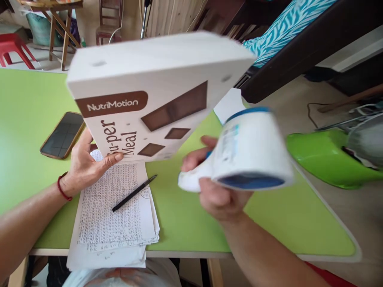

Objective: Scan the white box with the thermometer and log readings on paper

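My left hand (89, 159) grips the lower left corner of a white and brown box (119, 83), thumb on its front. The box is raised and tilted above the table, printed "NutriMotion" and "Meal" with brown bar pictures. In my right hand (220, 197) is a white and blue gun-shaped handheld device (239, 147), fingers wrapped round its handle. It is blurred and looks like an infrared thermometer. Its head is right of the box, apart from it. Below the box, a black pen (134, 193) lies across handwritten papers (110, 223). A phone (62, 135) lies left of my left hand.
The green table (185, 223) ends at a pale front edge close to me. A white sheet (229, 104) lies behind the device. Right of the table stands a bright green object (320, 157). A red stool (14, 48) and a wooden folding table (55, 28) are beyond.
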`<state>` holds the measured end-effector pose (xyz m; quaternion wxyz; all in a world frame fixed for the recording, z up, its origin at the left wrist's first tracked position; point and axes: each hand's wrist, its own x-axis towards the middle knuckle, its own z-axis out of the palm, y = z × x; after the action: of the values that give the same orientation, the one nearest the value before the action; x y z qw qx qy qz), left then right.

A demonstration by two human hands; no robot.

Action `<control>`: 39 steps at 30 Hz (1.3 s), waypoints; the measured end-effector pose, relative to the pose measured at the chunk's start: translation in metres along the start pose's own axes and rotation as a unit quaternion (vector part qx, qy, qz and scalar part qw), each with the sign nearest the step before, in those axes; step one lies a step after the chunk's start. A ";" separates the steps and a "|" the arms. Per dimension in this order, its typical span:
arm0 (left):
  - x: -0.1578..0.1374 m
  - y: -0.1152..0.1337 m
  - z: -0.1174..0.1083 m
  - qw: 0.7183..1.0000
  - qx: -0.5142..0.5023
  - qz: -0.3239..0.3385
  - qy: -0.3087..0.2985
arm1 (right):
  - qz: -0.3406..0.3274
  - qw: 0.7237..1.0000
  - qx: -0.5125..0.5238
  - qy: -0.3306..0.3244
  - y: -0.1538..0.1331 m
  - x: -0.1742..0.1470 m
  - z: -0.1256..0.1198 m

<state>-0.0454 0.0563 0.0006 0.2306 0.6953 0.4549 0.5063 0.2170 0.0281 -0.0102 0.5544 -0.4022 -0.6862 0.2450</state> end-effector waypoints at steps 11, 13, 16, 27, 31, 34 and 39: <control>-0.001 -0.009 0.007 0.987 -0.075 -0.109 -0.086 | 0.237 0.912 0.275 -0.192 -0.025 -0.027 0.042; -0.001 -0.009 0.006 0.989 -0.053 -0.106 -0.088 | 0.257 0.902 0.293 -0.186 -0.025 -0.025 0.042; 0.001 -0.010 0.004 0.990 -0.030 -0.101 -0.097 | 0.263 0.897 0.306 -0.180 -0.022 -0.024 0.042; 0.007 -0.012 -0.002 0.988 0.024 -0.068 -0.138 | 0.277 0.905 0.267 -0.181 -0.019 -0.024 0.044; 0.006 -0.014 -0.002 0.988 0.019 -0.059 -0.140 | 0.288 0.897 0.279 -0.186 -0.020 -0.022 0.044; 0.007 -0.014 -0.002 0.989 0.025 -0.053 -0.139 | 0.288 0.895 0.285 -0.188 -0.020 -0.022 0.044; 0.008 -0.013 -0.003 0.986 0.028 -0.074 -0.147 | 0.278 0.895 0.288 -0.194 -0.019 -0.022 0.043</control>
<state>-0.0525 0.0690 -0.0051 0.3128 0.7327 0.4803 0.3669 0.1715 0.0042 -0.0192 0.4108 -0.3440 -0.5394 0.6495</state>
